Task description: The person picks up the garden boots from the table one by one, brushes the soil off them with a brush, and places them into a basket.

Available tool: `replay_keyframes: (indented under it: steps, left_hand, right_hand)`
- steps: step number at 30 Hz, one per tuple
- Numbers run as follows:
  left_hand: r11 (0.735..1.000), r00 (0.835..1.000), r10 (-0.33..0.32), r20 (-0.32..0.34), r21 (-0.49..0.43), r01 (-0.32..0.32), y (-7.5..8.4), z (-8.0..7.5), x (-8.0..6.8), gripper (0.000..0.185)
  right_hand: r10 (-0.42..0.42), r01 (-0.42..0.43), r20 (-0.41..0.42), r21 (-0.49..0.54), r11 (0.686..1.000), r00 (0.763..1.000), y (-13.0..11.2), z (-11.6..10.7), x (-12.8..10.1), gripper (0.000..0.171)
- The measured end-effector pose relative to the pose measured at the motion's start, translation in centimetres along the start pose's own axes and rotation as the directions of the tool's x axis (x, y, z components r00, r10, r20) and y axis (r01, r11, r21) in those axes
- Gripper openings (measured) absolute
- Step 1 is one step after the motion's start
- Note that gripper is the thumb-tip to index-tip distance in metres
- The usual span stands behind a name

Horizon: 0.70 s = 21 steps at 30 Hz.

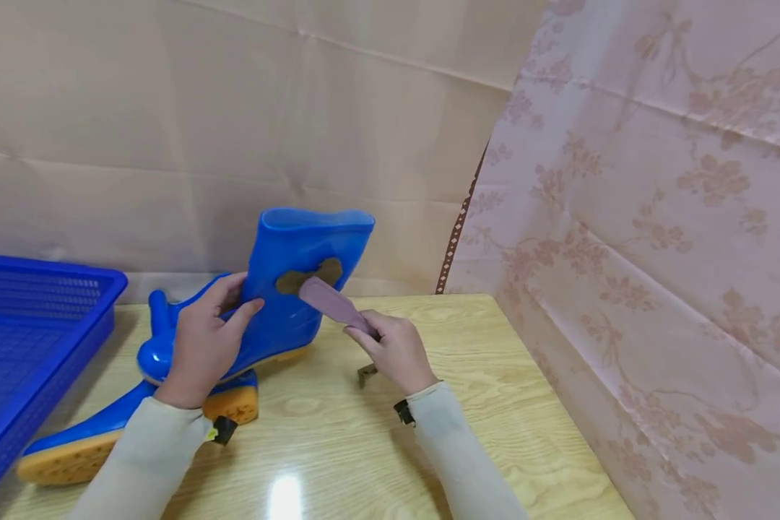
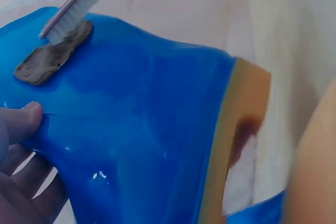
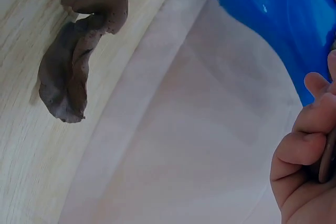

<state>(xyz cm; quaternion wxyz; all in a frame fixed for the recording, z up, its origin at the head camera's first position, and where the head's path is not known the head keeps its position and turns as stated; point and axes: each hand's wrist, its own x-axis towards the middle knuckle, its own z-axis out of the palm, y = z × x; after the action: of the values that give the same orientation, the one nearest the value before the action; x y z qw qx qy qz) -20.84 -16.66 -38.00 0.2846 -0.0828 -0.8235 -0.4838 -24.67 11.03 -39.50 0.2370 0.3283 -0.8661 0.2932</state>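
My left hand [image 1: 204, 339] grips a blue rubber rain boot [image 1: 282, 318] and holds it tilted, shaft opening upward, thumb on the shaft's near side. A lumpy brown patch of clay-like mud [image 1: 290, 282] clings to the shaft. In my right hand [image 1: 399, 354] is a brush [image 1: 331, 302] with a mauve back, gripped by its handle. Its white bristles [image 2: 81, 11] lie against the mud patch in the left wrist view. The right wrist view shows curled fingers [image 3: 304, 150], with the brush mostly out of frame.
A second blue boot [image 1: 97, 422] with an orange sole lies on its side on the wooden table [image 1: 338, 433], under my left arm. At far left stands a blue plastic basket [image 1: 118, 289]. A curved brown lump [image 3: 65, 77] lies on the table near my right hand. Cloth hangs behind and to the right.
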Motion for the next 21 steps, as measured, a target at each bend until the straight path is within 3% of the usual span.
replay_keyframes:
  steps: [3, 5, 10, 16, 21]
  left_hand:
    - [1.0, 0.999, -0.004, -0.035, 0.014, 0.005, 0.3, -0.6, 0.2, 0.041]
    - [0.999, 1.0, -0.01, -0.024, 0.04, 0.011, 0.4, -1.1, 0.3, 0.04]
    - [0.988, 0.994, -0.027, 0.108, 0.152, 0.011, 0.4, -1.9, 0.4, 0.041]
    - [0.976, 0.961, -0.112, 0.252, 0.208, 0.06, 0.5, -2.5, 0.7, 0.048]
    - [0.965, 0.93, -0.174, 0.324, 0.245, 0.095, 0.7, -3.1, 1.0, 0.055]
  right_hand:
    - [-0.008, 0.008, 0.008, -0.005, 1.0, 1.0, -0.1, -0.1, 0.0, 0.016]
    - [-0.009, 0.009, 0.014, -0.01, 1.0, 1.0, -0.2, -0.1, 0.1, 0.017]
    - [-0.009, 0.009, 0.005, -0.021, 1.0, 1.0, -0.2, 0.1, 0.0, 0.016]
    - [0.029, -0.027, -0.039, 0.049, 0.998, 0.999, -0.4, 0.5, -0.2, 0.015]
    - [0.061, -0.049, -0.115, 0.106, 0.993, 0.991, -0.4, 0.9, -0.3, 0.014]
